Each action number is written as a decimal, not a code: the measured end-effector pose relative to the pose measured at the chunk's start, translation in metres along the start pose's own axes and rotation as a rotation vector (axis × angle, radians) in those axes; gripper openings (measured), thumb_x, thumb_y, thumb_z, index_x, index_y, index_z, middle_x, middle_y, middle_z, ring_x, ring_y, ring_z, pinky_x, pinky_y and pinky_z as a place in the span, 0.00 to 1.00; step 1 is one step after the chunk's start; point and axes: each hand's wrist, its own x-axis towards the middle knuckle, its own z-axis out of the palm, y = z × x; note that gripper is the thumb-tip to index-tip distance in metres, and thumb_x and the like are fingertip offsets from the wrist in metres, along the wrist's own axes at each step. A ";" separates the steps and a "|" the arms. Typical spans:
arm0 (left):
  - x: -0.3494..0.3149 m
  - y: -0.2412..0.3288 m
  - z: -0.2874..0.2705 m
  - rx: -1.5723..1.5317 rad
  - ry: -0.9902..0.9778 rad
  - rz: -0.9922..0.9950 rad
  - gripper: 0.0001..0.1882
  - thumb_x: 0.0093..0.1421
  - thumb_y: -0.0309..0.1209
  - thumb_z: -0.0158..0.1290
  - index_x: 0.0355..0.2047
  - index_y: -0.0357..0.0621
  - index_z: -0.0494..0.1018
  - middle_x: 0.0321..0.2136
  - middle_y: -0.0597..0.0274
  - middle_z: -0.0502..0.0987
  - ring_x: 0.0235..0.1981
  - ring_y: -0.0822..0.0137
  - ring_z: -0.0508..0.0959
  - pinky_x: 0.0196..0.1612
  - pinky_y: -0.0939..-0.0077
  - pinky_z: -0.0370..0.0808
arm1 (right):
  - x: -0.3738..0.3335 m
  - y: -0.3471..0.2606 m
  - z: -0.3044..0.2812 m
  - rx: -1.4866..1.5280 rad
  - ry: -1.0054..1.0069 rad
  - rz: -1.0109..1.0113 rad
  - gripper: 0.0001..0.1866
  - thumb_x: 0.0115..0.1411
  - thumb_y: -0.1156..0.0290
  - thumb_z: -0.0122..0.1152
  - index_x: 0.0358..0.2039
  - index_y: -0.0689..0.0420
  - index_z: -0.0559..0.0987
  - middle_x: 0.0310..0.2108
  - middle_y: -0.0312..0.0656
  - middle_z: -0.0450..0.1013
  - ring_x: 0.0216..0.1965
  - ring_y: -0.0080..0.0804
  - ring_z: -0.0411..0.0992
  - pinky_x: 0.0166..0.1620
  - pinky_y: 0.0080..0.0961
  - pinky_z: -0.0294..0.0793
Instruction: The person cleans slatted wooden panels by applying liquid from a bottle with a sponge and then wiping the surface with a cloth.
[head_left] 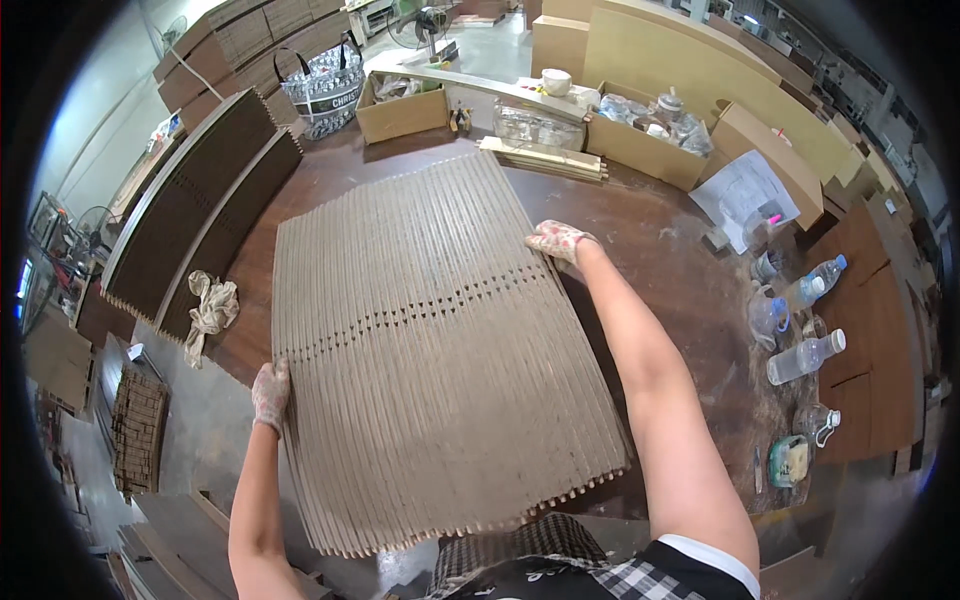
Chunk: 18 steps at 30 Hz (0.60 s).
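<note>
A wide bundle of narrow grey-brown wooden slats [440, 400] lies side by side on the dark brown table, its near end reaching past the table's front edge. Small dark holes run in a slanting band across its middle, and round pegs stick out along the near end. My left hand [270, 396], in a patterned glove, grips the bundle's left edge. Opposite it, my right hand [560, 241], gloved alike, presses against the right edge with its fingers curled over the outermost slat. The undersides of the slats are hidden.
Dark slat stacks [190, 215] stand at the left beside a crumpled cloth [211, 310]. Behind are a small cardboard box [403, 117], pliers [460, 120] and pale wooden strips [545, 160]. Plastic bottles [805, 357] and a paper sheet [745, 196] line the right side.
</note>
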 end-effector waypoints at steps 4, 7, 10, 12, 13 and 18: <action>-0.044 0.020 -0.002 -0.056 0.024 -0.089 0.31 0.64 0.55 0.47 0.38 0.33 0.76 0.37 0.32 0.78 0.44 0.37 0.77 0.47 0.50 0.72 | 0.026 -0.006 -0.011 -0.273 0.102 -0.085 0.26 0.61 0.49 0.52 0.47 0.58 0.81 0.50 0.52 0.76 0.51 0.48 0.75 0.53 0.39 0.73; -0.070 0.039 -0.007 -0.137 0.044 -0.055 0.27 0.63 0.51 0.49 0.37 0.32 0.76 0.36 0.34 0.79 0.43 0.37 0.78 0.47 0.52 0.72 | 0.041 -0.016 -0.018 -0.435 0.086 -0.082 0.27 0.61 0.48 0.51 0.50 0.57 0.79 0.54 0.52 0.74 0.55 0.46 0.73 0.57 0.38 0.72; -0.074 0.017 0.010 -0.040 0.084 0.154 0.22 0.61 0.44 0.49 0.31 0.32 0.75 0.31 0.37 0.77 0.35 0.41 0.76 0.39 0.54 0.72 | 0.061 -0.005 -0.023 -0.444 0.182 -0.091 0.29 0.60 0.46 0.55 0.47 0.59 0.79 0.53 0.52 0.74 0.55 0.48 0.72 0.58 0.37 0.71; -0.089 0.065 0.013 -0.276 0.043 -0.069 0.19 0.62 0.41 0.53 0.28 0.33 0.74 0.23 0.49 0.75 0.25 0.59 0.75 0.31 0.62 0.71 | 0.071 0.010 -0.033 -0.519 0.236 -0.028 0.24 0.61 0.52 0.55 0.50 0.56 0.80 0.56 0.50 0.73 0.57 0.48 0.72 0.58 0.40 0.73; -0.094 0.048 0.013 -0.292 0.004 -0.117 0.19 0.62 0.41 0.53 0.28 0.34 0.74 0.22 0.53 0.75 0.23 0.63 0.73 0.27 0.65 0.70 | 0.072 -0.007 -0.025 -0.466 0.249 -0.012 0.23 0.61 0.54 0.56 0.50 0.55 0.80 0.55 0.50 0.73 0.57 0.49 0.72 0.58 0.41 0.73; -0.137 0.094 0.010 -0.448 -0.181 -0.195 0.24 0.61 0.46 0.54 0.31 0.29 0.77 0.23 0.50 0.79 0.28 0.58 0.79 0.30 0.62 0.74 | 0.083 -0.006 -0.007 -0.244 0.409 0.187 0.33 0.63 0.48 0.52 0.62 0.56 0.68 0.62 0.54 0.66 0.62 0.53 0.67 0.60 0.49 0.70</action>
